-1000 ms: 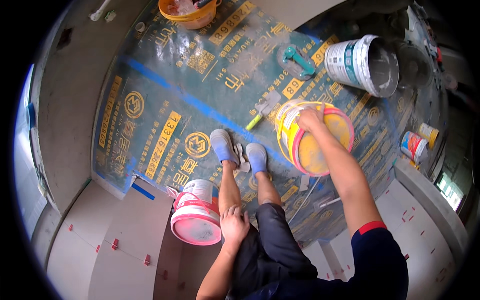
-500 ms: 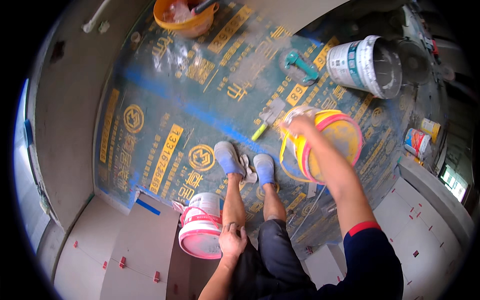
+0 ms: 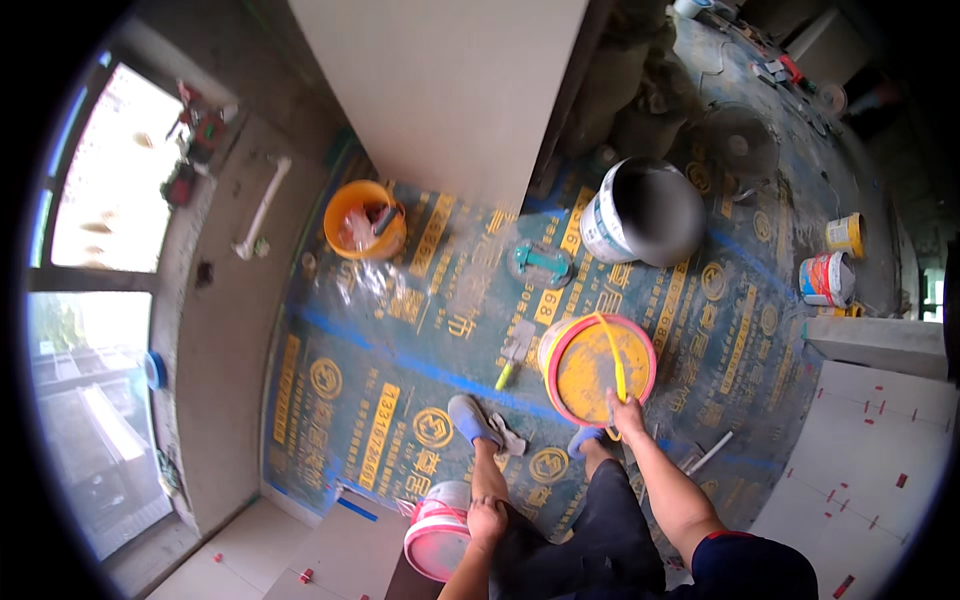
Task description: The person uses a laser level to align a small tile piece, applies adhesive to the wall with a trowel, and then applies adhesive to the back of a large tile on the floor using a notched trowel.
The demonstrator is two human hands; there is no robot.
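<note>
My right hand (image 3: 626, 415) is closed round the yellow carrying handle (image 3: 618, 365) of a bucket (image 3: 590, 372). This bucket has a dusty yellow round top with a pink rim, and its handle lies up across that top. My left hand (image 3: 487, 517) rests on my left knee, holding nothing, its fingers laid over the leg. Beside that leg stands a white bucket with a pink rim and handle (image 3: 438, 532). A putty knife with a yellow-green handle (image 3: 507, 372) lies on the floor left of the yellow-topped bucket.
Further off are a grey-smeared white bucket (image 3: 612, 222), a teal-handled trowel (image 3: 542, 265) and an orange bucket (image 3: 366, 222) with plastic in it. Printed green sheeting (image 3: 400, 345) covers the floor. A window (image 3: 105, 200) is at left; small containers (image 3: 827, 278) stand at right.
My right hand has come from the bucket's far left side to its near edge, bringing the handle across the top. The bucket now leans less. The view has swung up, showing the window.
</note>
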